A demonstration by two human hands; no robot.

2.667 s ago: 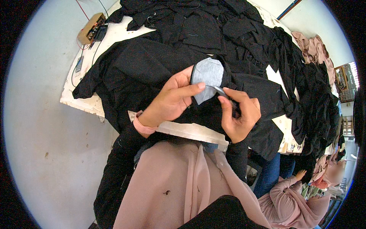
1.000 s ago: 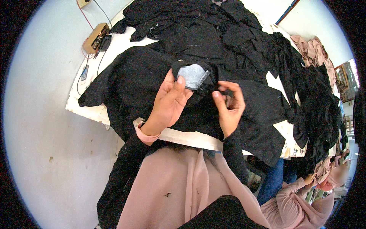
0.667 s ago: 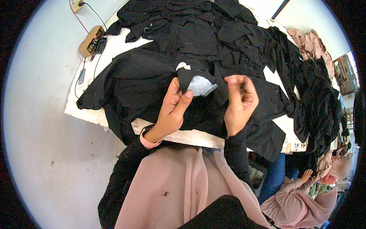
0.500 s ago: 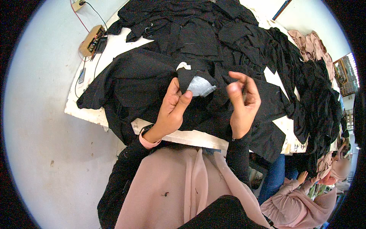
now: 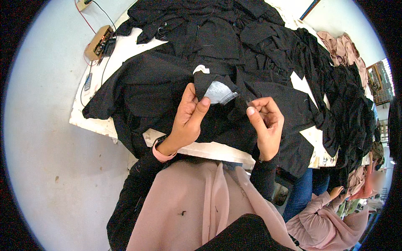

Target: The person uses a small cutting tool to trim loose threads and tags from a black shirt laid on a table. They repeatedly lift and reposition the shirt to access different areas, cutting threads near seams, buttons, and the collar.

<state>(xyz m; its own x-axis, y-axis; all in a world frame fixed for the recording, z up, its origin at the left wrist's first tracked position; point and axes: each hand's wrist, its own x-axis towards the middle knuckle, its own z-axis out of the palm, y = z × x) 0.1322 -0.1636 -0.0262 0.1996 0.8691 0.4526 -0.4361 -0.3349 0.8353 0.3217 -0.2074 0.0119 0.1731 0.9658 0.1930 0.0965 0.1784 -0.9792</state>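
The edge of a black garment (image 5: 157,85) is grasped between the thumb and fingers of the left hand (image 5: 187,119), with a pale grey-blue inner patch (image 5: 218,93) exposed just beside the thumb. The thumb and forefinger of the right hand (image 5: 268,125) are brought close together, apart from the patch and to its right; whether a thread or bit of cloth is pinched there cannot be told. A small white label (image 5: 202,69) is seen above the patch. A pink band (image 5: 162,156) is worn on the left wrist. The garment is spread over a white table (image 5: 217,153), backed by heaped black garments (image 5: 209,19). At the far left, a remote control (image 5: 87,82) is placed near a tan wired box (image 5: 99,43). Pink cloth (image 5: 344,47) is piled at the far right; below it, a co-worker (image 5: 316,226) is seen.
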